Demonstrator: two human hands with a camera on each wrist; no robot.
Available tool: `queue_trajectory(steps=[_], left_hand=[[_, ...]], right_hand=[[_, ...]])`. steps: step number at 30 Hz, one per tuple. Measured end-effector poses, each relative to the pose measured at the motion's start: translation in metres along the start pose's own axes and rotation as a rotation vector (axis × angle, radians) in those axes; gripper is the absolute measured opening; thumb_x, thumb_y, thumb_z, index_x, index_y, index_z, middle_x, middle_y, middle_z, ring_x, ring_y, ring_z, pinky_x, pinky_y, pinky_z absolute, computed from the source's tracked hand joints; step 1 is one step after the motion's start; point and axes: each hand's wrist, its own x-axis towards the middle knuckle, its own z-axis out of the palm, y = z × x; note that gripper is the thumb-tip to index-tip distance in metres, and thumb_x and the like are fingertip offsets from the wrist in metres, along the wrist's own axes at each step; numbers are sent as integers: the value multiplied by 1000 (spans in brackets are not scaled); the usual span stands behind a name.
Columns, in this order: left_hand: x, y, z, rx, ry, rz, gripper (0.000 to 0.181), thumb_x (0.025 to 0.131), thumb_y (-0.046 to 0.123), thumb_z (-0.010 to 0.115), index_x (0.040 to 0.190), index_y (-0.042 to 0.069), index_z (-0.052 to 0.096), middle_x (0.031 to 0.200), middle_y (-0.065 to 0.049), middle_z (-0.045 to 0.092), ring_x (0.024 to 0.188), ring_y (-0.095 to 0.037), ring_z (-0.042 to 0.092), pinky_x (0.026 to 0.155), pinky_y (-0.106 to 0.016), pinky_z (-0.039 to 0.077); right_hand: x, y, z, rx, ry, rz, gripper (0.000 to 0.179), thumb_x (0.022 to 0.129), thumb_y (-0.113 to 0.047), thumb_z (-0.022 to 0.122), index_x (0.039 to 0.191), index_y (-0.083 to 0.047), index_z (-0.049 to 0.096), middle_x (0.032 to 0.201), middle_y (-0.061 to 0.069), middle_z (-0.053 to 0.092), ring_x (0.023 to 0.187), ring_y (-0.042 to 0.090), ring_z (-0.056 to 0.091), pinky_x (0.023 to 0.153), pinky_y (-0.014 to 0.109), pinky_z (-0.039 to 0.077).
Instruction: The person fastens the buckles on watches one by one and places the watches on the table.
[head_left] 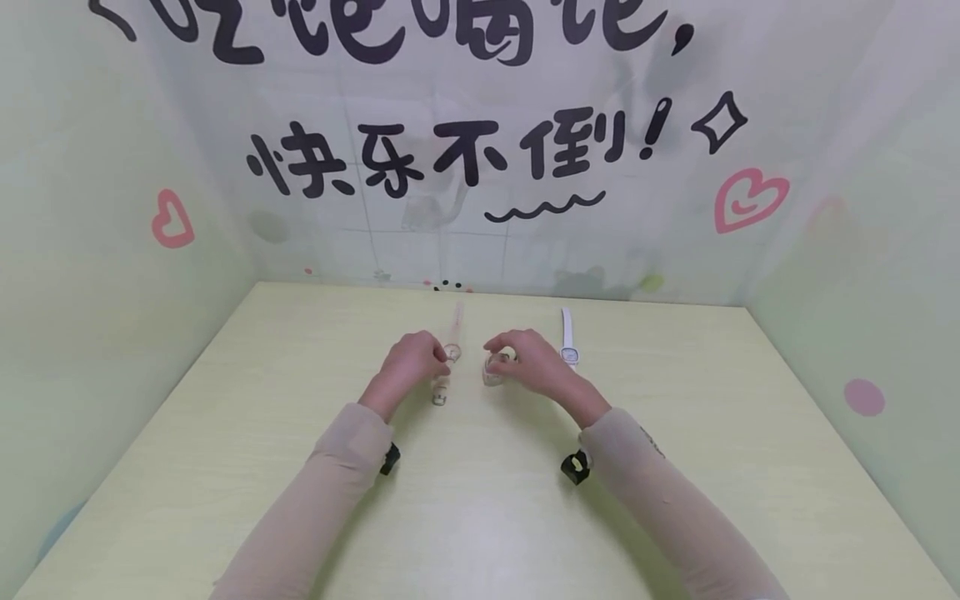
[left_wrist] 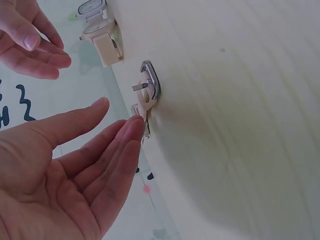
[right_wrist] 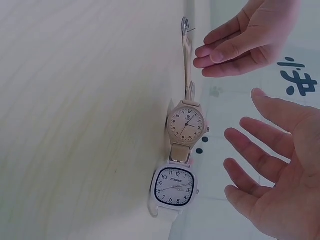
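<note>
A watch with a pale pink strap (head_left: 457,321) lies stretched out on the table, its metal buckle (left_wrist: 156,85) toward the person. Over this watch hovers my left hand (head_left: 411,364), fingers loosely straight and thumb apart; in the left wrist view its fingertips overlap the strap, and I cannot tell whether they touch. My right hand (head_left: 536,360) is spread beside a beige round-faced watch (right_wrist: 186,125), with a gap between fingers and watch in the right wrist view. That watch stands with its strap looped. Right of it lies a white square-faced watch (right_wrist: 175,186).
The pale wooden table (head_left: 480,517) meets a printed cloth backdrop (head_left: 480,250) just behind the watches. Cloth walls also rise at left and right. A black band piece (head_left: 576,467) hangs under the right sleeve, another (head_left: 390,458) under the left.
</note>
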Motion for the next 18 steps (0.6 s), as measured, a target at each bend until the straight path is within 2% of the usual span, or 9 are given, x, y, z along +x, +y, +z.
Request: queue_trajectory(steps=[5, 9, 13, 18], left_hand=[[2, 1, 2, 46, -18, -24, 19, 87, 15, 75, 101, 4, 73, 100, -9, 72, 85, -21, 61, 76, -32, 51], [6, 5, 6, 148, -29, -55, 20, 86, 19, 77, 97, 4, 71, 93, -8, 70, 77, -19, 58, 66, -28, 48], [10, 9, 10, 244, -37, -73, 28, 84, 25, 79, 99, 3, 68, 87, -7, 66, 71, -18, 56, 57, -24, 44], [12, 13, 13, 318, -55, -98, 38, 82, 29, 82, 105, 3, 69, 87, -6, 64, 70, -17, 53, 55, -23, 41]], right_hand=[[-1, -2, 1, -2, 3, -16, 35, 94, -20, 70, 124, -3, 67, 126, 12, 69, 123, 30, 61, 107, 46, 48], [-1, -3, 0, 0, 2, -18, 35, 94, -20, 70, 124, -3, 67, 126, 12, 69, 123, 31, 61, 107, 46, 48], [-2, -3, -2, 2, 9, -26, 34, 94, -19, 69, 123, -3, 67, 125, 12, 70, 122, 30, 61, 106, 46, 48], [-4, 0, -2, 1, 5, -37, 35, 94, -21, 69, 124, -2, 67, 126, 12, 69, 121, 30, 61, 104, 45, 49]])
